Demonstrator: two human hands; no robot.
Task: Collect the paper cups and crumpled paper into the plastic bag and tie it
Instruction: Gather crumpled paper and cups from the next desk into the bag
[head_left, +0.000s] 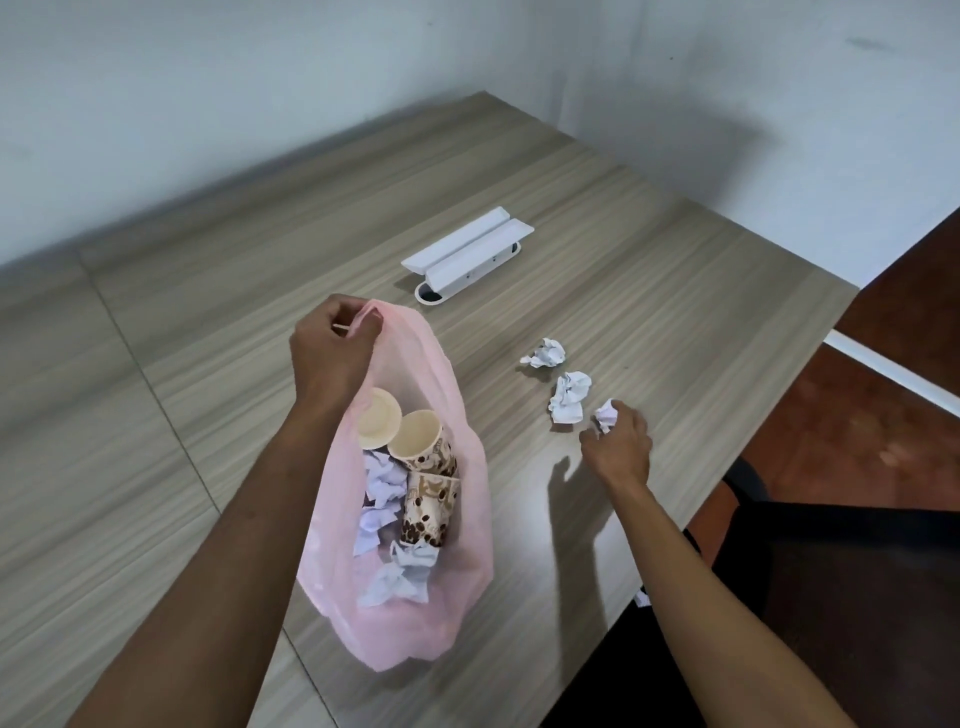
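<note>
A thin pink plastic bag (457, 587) stands open on the wooden table. My left hand (332, 353) pinches its handle and holds the top up. Inside lie three patterned paper cups (428, 493) and several crumpled white papers (400, 577). Two crumpled paper balls lie loose on the table to the right, one farther (546, 354) and one nearer (569, 397). My right hand (621, 441) grips a third small crumpled paper (607, 414) just right of them, low over the table.
A white cable-port cover (467, 252) stands raised open in the table behind the bag. The table's right edge (779, 415) runs diagonally close to my right hand, with red-brown floor and a dark chair beyond it. White walls close the back.
</note>
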